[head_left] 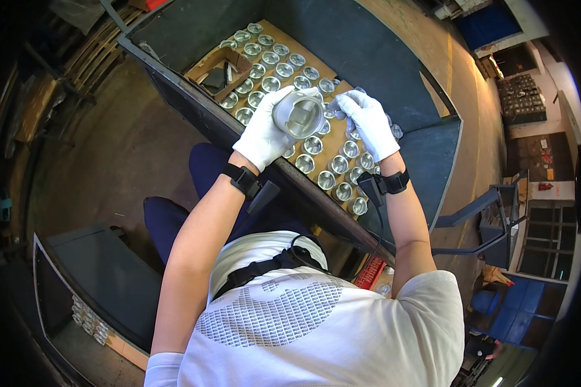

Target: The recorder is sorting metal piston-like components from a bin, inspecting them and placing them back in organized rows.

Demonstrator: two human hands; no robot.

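Observation:
A silvery metal piston point(305, 119) is in my left hand point(263, 134), tilted so that its hollow open end faces up at me. White gloves cover both hands. To the right of the piston is my right hand point(368, 121), its fingers curled and pinched together; what they hold, if anything, I cannot make out. Below both hands, several similar pistons point(305, 163) stand in rows on a brown board point(279, 33) inside a dark metal bin point(394, 55). My hands and the raised piston hide part of the rows.
A small cardboard box point(201, 68) holding dark items sits at the bin's left edge. A red crate point(370, 273) lies beneath the near rim. Another dark bin point(90, 258) with metal parts stands at lower left. Wooden pallets point(40, 103) are at far left, a metal-framed cart point(484, 213) at right.

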